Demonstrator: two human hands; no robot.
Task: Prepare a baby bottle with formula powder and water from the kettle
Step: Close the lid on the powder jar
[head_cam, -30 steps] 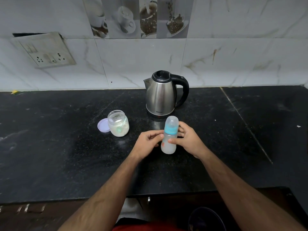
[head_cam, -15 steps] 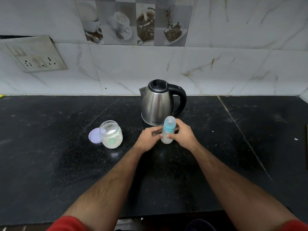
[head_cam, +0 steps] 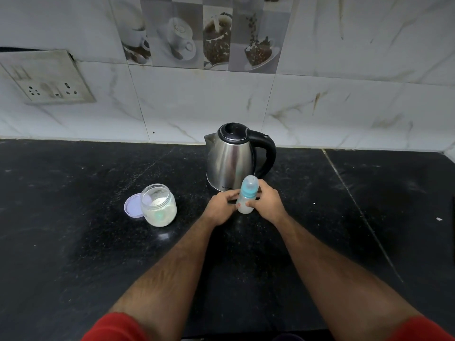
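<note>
A black speckled stone tabletop (head_cam: 73, 254) meets a marble-tiled wall (head_cam: 197, 102) with a switch plate (head_cam: 46, 77). Near the back edge, in front of the kettle (head_cam: 231, 156), the baby bottle (head_cam: 247, 198) stands upright, grasped by fingers of the left hand (head_cam: 220, 207) and right hand (head_cam: 268, 201). The powder jar (head_cam: 159, 205) sits left.

A translucent whitish baby bottle with a teal-blue collar and cloudy clear cap (head_cam: 247, 196) carries a small orange-red mark low on its side. The rounded steel kettle (head_cam: 231, 159) is silver with a black lid and black handle. A clear glass jar (head_cam: 159, 205) holds off-white powder; the flat round lid (head_cam: 133, 206) beside it is pale lilac. The black stone counter (head_cam: 73, 242) is finely speckled. White wall tiles (head_cam: 197, 102) show grey-brown veining, with grey coffee-cup picture tiles (head_cam: 197, 33) above. Both sleeves (head_cam: 115, 328) are red.
</note>
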